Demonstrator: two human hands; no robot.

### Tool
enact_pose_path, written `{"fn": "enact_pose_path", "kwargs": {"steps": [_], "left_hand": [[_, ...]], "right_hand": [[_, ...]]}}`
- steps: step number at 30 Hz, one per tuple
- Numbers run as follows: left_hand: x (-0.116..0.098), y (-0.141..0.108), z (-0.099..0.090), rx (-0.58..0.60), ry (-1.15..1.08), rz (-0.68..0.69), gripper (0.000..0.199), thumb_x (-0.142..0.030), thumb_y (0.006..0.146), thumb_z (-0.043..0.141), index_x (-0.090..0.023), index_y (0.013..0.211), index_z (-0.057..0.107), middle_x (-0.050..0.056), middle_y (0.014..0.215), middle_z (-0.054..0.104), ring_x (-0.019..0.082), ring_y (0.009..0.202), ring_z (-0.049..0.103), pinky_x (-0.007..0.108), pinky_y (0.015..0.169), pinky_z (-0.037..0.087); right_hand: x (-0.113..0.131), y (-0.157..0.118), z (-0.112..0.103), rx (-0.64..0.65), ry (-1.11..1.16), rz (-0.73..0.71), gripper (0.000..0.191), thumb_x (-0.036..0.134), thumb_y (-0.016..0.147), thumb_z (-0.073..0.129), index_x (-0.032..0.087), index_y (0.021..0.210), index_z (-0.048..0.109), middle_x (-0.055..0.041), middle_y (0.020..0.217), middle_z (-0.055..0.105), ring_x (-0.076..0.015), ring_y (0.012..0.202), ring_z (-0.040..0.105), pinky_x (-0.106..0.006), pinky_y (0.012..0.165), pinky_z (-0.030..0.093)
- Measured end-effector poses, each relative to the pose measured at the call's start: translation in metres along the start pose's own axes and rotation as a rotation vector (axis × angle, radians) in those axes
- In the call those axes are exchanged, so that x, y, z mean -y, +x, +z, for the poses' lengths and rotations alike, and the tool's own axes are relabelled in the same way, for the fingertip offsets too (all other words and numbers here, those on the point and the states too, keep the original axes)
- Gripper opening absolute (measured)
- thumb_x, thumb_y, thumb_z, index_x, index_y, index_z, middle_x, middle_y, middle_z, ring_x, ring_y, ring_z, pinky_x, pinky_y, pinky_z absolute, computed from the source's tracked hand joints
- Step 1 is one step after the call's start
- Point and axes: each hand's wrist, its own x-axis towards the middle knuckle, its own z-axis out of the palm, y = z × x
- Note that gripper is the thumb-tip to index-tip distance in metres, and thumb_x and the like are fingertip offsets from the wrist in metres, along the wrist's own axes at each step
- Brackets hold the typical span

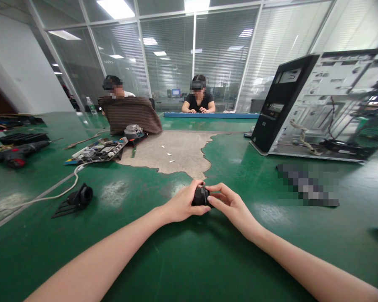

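Just above the green tabletop (pixel 189 260), in the middle of the view, is a small black ribbed cylindrical part (pixel 200 196). My left hand (pixel 182 202) grips it from the left, thumb on the near side and fingers over the far side. From the right, my right hand (pixel 229 203) pinches the rim at its right end between thumb and fingertips. The palms hide some of the part. Away to the left lies a black plastic piece (pixel 77 199) with a round collar and a slatted, angled base, touched by neither hand.
At the right stands an open computer case (pixel 283 105), with a pixelated dark strip (pixel 308 184) in front. A circuit board (pixel 97 151), a cable (pixel 72 182) and a power drill (pixel 17 155) lie left. Behind them is a brown cloth-covered object (pixel 132 111). Two people sit opposite.
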Motion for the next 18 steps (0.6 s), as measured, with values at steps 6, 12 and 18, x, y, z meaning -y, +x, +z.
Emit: {"fn": "enact_pose_path", "kwargs": {"steps": [6,12,18], "left_hand": [[-0.0009,0.0007,-0.0010,0.012,0.039,-0.011,0.058,-0.036,0.067,0.059,-0.018,0.115,0.031,0.008,0.103,0.049,0.022,0.090,0.050,0.034,0.076,0.041],[0.0010,0.0015,-0.0001,0.001,0.003,-0.022,0.057,-0.036,0.068,0.059,-0.019,0.115,0.031,0.007,0.103,0.050,0.022,0.090,0.050,0.034,0.077,0.041],[0.0013,0.0019,0.0008,-0.008,-0.052,-0.065,0.056,-0.035,0.069,0.058,-0.020,0.115,0.031,0.004,0.097,0.052,0.019,0.083,0.052,0.032,0.072,0.042]], "right_hand": [[-0.0008,0.0032,0.0016,-0.016,-0.021,0.025,0.017,0.031,0.076,0.054,0.020,0.088,0.049,-0.0015,0.089,0.058,-0.0144,0.080,0.057,-0.031,0.073,0.047],[-0.0032,0.0038,-0.0026,0.063,-0.035,0.002,0.021,0.030,0.077,0.052,0.021,0.095,0.049,-0.0018,0.091,0.057,-0.0156,0.086,0.057,-0.033,0.077,0.047],[-0.0066,0.0035,-0.0050,0.103,-0.002,-0.063,0.024,0.027,0.075,0.055,0.022,0.098,0.050,-0.0025,0.099,0.055,-0.0170,0.095,0.054,-0.033,0.082,0.046]]}}
